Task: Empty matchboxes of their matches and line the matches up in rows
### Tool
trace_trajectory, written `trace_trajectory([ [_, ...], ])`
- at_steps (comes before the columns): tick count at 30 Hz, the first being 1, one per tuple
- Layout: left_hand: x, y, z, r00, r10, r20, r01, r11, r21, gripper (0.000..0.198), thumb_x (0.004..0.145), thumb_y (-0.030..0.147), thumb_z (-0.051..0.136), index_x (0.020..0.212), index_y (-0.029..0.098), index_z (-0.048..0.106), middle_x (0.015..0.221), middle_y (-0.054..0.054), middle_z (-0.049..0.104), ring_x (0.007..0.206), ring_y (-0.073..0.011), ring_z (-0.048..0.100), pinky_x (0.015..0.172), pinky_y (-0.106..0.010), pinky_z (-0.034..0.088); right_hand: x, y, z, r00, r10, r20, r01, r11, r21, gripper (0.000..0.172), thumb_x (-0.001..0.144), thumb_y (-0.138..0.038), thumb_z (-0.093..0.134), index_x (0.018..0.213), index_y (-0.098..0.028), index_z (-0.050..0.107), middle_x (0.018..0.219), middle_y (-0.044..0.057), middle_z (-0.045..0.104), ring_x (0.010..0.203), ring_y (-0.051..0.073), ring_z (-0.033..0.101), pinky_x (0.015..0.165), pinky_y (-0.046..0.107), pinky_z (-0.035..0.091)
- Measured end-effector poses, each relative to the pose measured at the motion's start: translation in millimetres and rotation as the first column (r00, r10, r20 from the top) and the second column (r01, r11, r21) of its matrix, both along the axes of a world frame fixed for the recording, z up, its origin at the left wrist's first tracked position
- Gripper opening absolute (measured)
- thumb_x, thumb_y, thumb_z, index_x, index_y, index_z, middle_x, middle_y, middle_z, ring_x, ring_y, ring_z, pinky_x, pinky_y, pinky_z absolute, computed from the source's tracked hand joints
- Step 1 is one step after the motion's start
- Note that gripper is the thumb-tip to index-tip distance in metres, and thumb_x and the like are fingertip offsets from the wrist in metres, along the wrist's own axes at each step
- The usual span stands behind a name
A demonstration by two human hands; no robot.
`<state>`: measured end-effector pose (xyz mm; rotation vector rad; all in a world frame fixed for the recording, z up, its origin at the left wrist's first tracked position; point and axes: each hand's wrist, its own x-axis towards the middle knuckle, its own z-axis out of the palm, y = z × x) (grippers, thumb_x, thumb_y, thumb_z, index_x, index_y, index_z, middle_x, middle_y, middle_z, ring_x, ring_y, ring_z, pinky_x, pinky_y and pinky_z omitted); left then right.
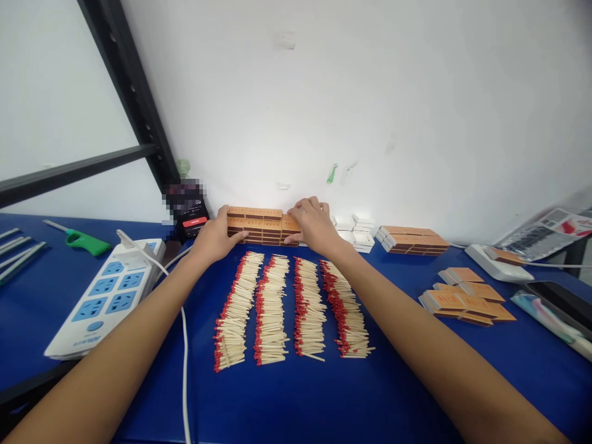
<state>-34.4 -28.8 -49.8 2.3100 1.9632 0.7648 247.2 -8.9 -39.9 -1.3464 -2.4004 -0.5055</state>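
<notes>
Against the wall stands a stacked block of orange matchboxes (263, 225) with brown sides. My left hand (216, 237) presses on the block's left end, thumb along the front. At the right end, my right hand (314, 223) grips the block, its thumb on the front and fingers over the top and back. Several rows of red-tipped matches (271, 308) lie on the blue table in front of it. White matchbox trays (363, 233) sit just right of my right hand, partly behind it.
A matchbox stack (411, 240) and loose matchboxes (467, 299) are at the right. On the left are a power strip (108, 287) with white cables, a green lighter (87, 242) and a phone (193, 213). A black metal frame (134, 92) rises at the left.
</notes>
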Motion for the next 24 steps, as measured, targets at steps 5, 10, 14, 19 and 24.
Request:
trace_trajectory([
  [5,1,-2,1.3,1.000,0.015,-0.014,-0.016,0.999,-0.037,0.082,0.092,0.051,0.070,0.157,0.013,0.037,0.134,-0.023,0.070,0.120,-0.0414,0.069,0.098,-0.045,0.053,0,1,-0.7,1.000,-0.003,0.006,0.003,1.000,0.022,0.061,0.086,-0.060,0.080,0.127,-0.016,0.070,0.128,0.019,0.064,0.119,0.037,0.047,0.093,0.044,0.033],
  [10,2,-2,1.8,0.999,0.019,-0.036,-0.021,0.999,-0.049,0.082,0.093,0.052,0.069,0.157,0.012,0.035,0.138,-0.024,0.068,0.122,-0.0408,0.069,0.099,-0.044,0.053,0,1,-0.7,1.000,0.008,0.005,-0.008,1.000,0.025,0.059,0.089,-0.059,0.077,0.127,-0.015,0.069,0.129,0.019,0.064,0.119,0.037,0.047,0.093,0.045,0.033],
  [14,2,-2,2.0,0.999,0.021,-0.045,-0.023,0.999,-0.041,0.083,0.094,0.052,0.069,0.158,0.011,0.034,0.140,-0.025,0.067,0.122,-0.0419,0.069,0.099,-0.045,0.053,-1,-1,0.3,1.000,0.006,-0.001,-0.006,1.000,0.012,0.059,0.089,-0.059,0.077,0.128,-0.015,0.070,0.130,0.020,0.064,0.121,0.038,0.049,0.095,0.047,0.035],
  [19,2,-6,6.9,1.000,0.001,-0.030,-0.002,1.000,-0.018,0.084,0.093,0.050,0.070,0.158,0.011,0.035,0.140,-0.024,0.067,0.124,-0.0406,0.068,0.100,-0.045,0.054,5,-6,19.5,0.998,0.022,-0.055,-0.021,1.000,0.018,0.051,0.091,-0.051,0.078,0.129,-0.018,0.071,0.134,0.020,0.065,0.124,0.040,0.049,0.096,0.050,0.038],
  [24,7,-12,16.1,0.998,0.009,-0.058,-0.005,0.998,0.065,0.094,0.097,0.055,0.064,0.163,0.000,0.024,0.147,-0.032,0.059,0.134,-0.0445,0.060,0.108,-0.052,0.050,56,-21,53.9,0.989,0.016,-0.147,-0.015,1.000,0.003,0.030,0.096,-0.042,0.071,0.118,-0.022,0.075,0.118,0.014,0.073,0.116,0.037,0.057,0.093,0.050,0.043],
])
